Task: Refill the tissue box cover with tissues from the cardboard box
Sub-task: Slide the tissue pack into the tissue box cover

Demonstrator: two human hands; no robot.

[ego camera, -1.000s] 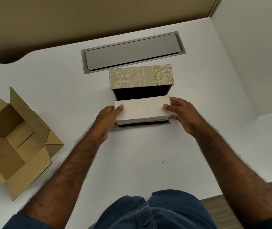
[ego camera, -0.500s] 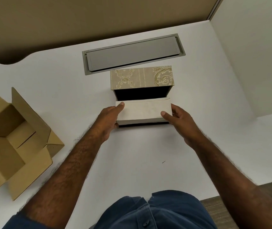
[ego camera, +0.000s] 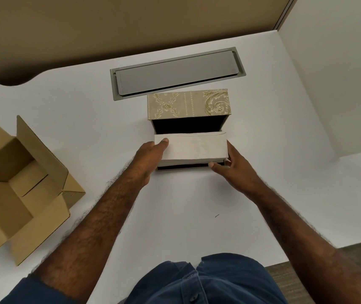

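My left hand (ego camera: 151, 156) and right hand (ego camera: 232, 170) pinch the tissue stack (ego camera: 191, 148) by its ends, half seated in the open tissue box cover (ego camera: 188, 104). Seating and closing remain, I judge; the cardboard box (ego camera: 17, 187) lies well left, emptied.

White desk (ego camera: 197, 216): flat top, wavy far-left edge. Grey metal cable hatch (ego camera: 177, 73): long, rectangular, set flush in the desk, lid closed. Tan partition panel (ego camera: 109, 25): behind the desk. Blue buttoned shirt (ego camera: 197, 281): at the near edge. Small dark speck (ego camera: 216, 215): on the desk.
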